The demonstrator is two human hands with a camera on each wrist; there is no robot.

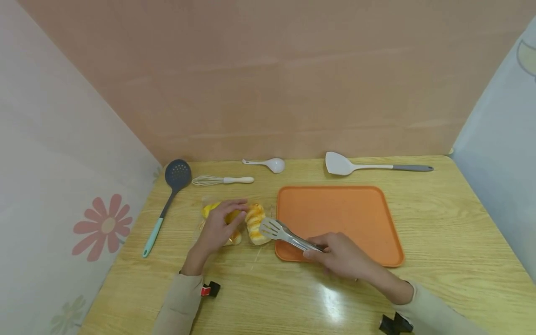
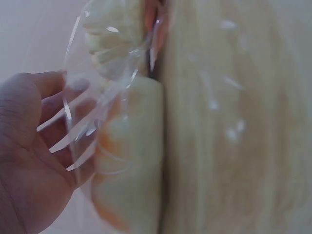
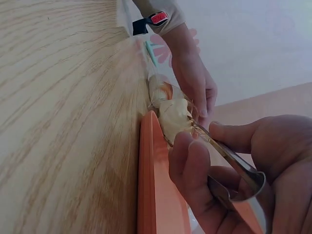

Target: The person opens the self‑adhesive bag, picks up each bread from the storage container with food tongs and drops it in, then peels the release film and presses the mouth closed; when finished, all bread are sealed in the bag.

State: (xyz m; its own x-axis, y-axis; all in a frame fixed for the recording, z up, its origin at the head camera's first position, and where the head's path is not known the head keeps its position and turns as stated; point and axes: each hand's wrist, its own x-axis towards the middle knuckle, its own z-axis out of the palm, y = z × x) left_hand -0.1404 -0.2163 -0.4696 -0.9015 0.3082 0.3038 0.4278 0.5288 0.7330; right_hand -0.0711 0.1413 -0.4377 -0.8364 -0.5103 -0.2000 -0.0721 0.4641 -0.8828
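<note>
My right hand [image 1: 341, 255] grips metal tongs [image 1: 289, 235] with a slotted end, thumb and fingers on opposite arms. The tongs' tips are right at an orange-streaked bread roll [image 1: 254, 225] beside the tray. That roll shows pale in the right wrist view, just past the tray's edge. My left hand [image 1: 218, 227] is over more bread in clear plastic wrapping [image 2: 126, 146], partly hiding it in the head view. In the left wrist view its fingers [image 2: 80, 112] are spread and loosely bent alongside the wrapping.
An orange tray [image 1: 335, 218] lies in front of the right hand. Along the back are a white spatula [image 1: 339, 164], a white ladle [image 1: 275, 165] and a whisk [image 1: 238, 180]. A dark skimmer [image 1: 177, 174] with a mint handle is at the left. Walls border the table.
</note>
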